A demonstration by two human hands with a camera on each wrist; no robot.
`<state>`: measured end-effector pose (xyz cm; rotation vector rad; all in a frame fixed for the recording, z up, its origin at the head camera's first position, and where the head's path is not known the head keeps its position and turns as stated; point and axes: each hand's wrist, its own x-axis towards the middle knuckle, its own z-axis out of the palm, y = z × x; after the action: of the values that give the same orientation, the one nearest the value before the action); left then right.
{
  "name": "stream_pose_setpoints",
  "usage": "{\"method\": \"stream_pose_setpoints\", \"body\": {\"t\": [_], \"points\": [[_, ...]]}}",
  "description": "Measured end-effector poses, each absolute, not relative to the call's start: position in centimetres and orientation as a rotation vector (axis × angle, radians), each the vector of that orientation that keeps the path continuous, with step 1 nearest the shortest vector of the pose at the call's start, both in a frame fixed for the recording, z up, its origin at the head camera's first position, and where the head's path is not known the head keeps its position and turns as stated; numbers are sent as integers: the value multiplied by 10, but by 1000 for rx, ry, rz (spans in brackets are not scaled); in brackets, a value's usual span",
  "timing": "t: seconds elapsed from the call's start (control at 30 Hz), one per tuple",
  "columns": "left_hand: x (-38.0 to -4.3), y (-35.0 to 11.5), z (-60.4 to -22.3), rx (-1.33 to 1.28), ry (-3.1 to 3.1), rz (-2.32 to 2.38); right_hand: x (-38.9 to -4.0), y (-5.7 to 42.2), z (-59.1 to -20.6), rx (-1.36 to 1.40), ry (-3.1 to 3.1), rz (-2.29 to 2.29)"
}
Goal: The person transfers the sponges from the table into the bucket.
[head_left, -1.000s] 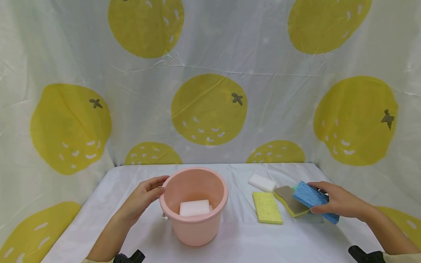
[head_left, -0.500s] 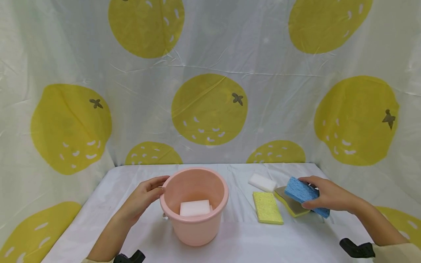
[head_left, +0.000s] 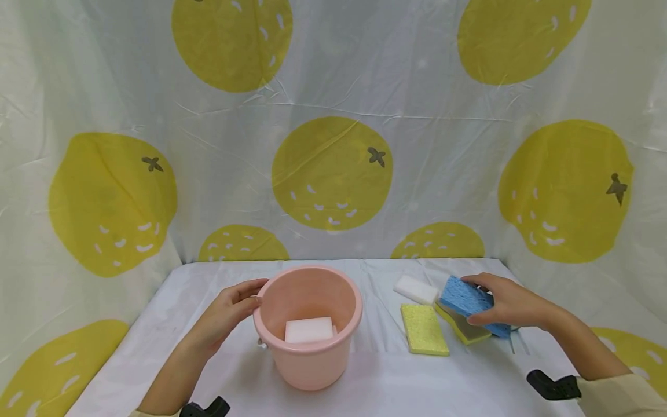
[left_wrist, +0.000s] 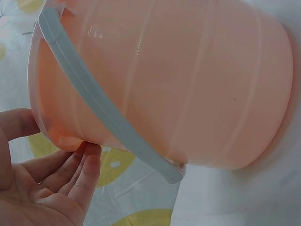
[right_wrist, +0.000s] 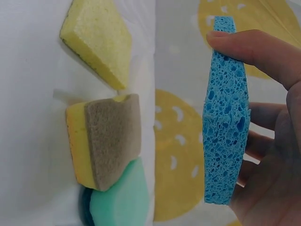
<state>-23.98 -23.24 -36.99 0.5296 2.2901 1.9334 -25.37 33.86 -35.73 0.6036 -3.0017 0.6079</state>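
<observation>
My left hand (head_left: 234,307) holds the rim of a pink bucket (head_left: 318,365) between thumb and fingers. The bucket stands upright; its pale grey handle (left_wrist: 101,108) hangs down the outside in the left wrist view. Inside lies a white block (head_left: 308,329), like a melamine sponge. In my right hand (head_left: 513,301) is a blue cellulose sponge (right_wrist: 225,113), pinched between thumb and fingers and raised over the other sponges. Below it in the head view is a yellow sponge with a grey-brown scouring face (right_wrist: 113,141). A mint-green piece with a dark underside (right_wrist: 124,197) lies beside that one.
A flat yellow sponge (head_left: 424,330) lies right of the bucket on the white cloth (head_left: 391,382). Behind it is a white block (head_left: 416,289). A curtain printed with yellow fruit (head_left: 331,174) closes off the back and both sides.
My right hand has moved left and away from me with the blue sponge, lifting it over the grey-faced sponge. The left hand and the bucket keep their places.
</observation>
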Motion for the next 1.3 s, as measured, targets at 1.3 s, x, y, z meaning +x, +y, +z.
{"method": "stream_pose_setpoints", "body": {"t": [1.3], "points": [[-240, -233, -371, 569, 2272, 1943, -268, 284, -329, 754, -2996, 591]]}}
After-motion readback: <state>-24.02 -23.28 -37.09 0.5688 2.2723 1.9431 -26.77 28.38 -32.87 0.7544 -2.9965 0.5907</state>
